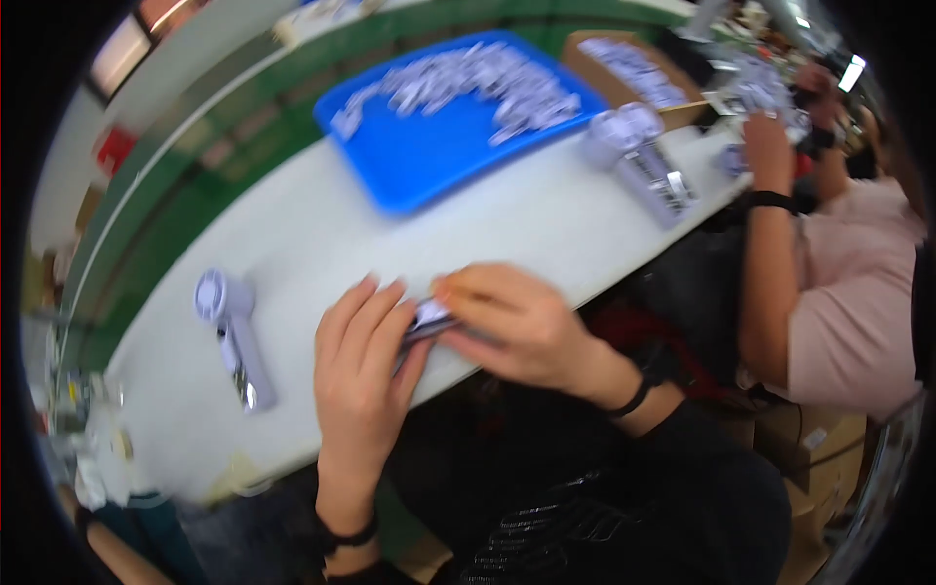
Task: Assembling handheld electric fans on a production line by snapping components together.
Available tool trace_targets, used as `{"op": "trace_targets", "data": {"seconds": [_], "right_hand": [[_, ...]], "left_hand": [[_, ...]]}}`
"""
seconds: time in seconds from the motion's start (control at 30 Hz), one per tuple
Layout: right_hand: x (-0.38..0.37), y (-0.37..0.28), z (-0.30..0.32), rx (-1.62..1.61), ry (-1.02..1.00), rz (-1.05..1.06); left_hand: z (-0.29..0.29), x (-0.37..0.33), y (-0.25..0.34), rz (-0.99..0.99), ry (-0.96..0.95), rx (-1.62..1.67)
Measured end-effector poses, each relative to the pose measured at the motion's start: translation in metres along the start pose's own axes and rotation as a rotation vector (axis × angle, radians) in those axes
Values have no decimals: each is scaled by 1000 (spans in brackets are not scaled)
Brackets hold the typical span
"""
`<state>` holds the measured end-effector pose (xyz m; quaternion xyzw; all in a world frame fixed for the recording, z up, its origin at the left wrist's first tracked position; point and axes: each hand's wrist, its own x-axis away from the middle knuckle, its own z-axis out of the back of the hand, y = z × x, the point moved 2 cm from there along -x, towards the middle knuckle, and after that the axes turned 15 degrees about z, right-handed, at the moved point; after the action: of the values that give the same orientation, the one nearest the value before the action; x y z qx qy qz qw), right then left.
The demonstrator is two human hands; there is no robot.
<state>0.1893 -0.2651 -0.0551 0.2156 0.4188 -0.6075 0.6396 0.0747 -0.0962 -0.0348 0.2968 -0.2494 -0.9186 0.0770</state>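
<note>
Close to the table's front edge, my left hand (359, 375) and my right hand (531, 327) meet around a small lavender piece with a dark side (432, 313). My left fingers close on its left end, while the right thumb and fingers pinch the other end. Blur and my fingers hide most of it, so its exact kind does not show. To the left of my hands lies a lavender handheld fan (241, 341) with its round head pointing away. Further right, lavender fans (648, 171) lie side by side with inner parts showing in their handles.
A blue tray (405, 185) of lavender plastic parts lies at the back of the white table (322, 224). Behind the fans stands a cardboard box (590, 73) with similar parts. On the right, a co-worker's arm (770, 253) reaches over the table; another forearm (127, 561) shows at lower left.
</note>
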Motion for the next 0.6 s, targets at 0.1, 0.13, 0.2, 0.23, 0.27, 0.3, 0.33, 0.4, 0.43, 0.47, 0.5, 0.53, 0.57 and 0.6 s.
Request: {"op": "trace_targets", "data": {"seconds": [0.1,0.13,0.2,0.23,0.27,0.3,0.33,0.4,0.43,0.47,0.5,0.53,0.57,0.6], "right_hand": [[-2,-1,-4,-6,-24,-8],[-4,-2,-9,36,-19,-4],[-8,-8,-14,50,-38,-39],[-10,-12,-14,96,-52,-58],[-12,-17,-11,147,-64,-73],[-15,-21,-7,141,-62,-69],[-18,-22,-5,150,-114,-84],[-25,-24,1,176,-213,-104],[-25,-23,5,185,-191,-78],[-19,-17,7,100,-170,-81],[-10,-11,5,10,-151,-83],[-5,-5,4,-65,-134,-90],[-1,-6,2,-50,-116,-68],[6,-8,2,7,-27,-40]], "left_hand": [[0,-4,-6,-15,-12,-23],[2,-2,-7,21,-26,-46],[5,-5,-1,28,-38,-82],[6,-6,0,23,-39,-97],[8,-7,2,31,-41,-104],[9,-9,4,32,-76,-113],[10,-12,4,26,-99,-130],[13,-12,4,9,-101,-164],[11,-7,-3,-28,-72,-124],[10,-3,-10,-64,-44,-85],[14,0,-13,-99,-19,-50],[16,1,-9,-126,-1,-60],[18,7,-2,-46,72,-8],[16,13,7,34,147,51]]}}
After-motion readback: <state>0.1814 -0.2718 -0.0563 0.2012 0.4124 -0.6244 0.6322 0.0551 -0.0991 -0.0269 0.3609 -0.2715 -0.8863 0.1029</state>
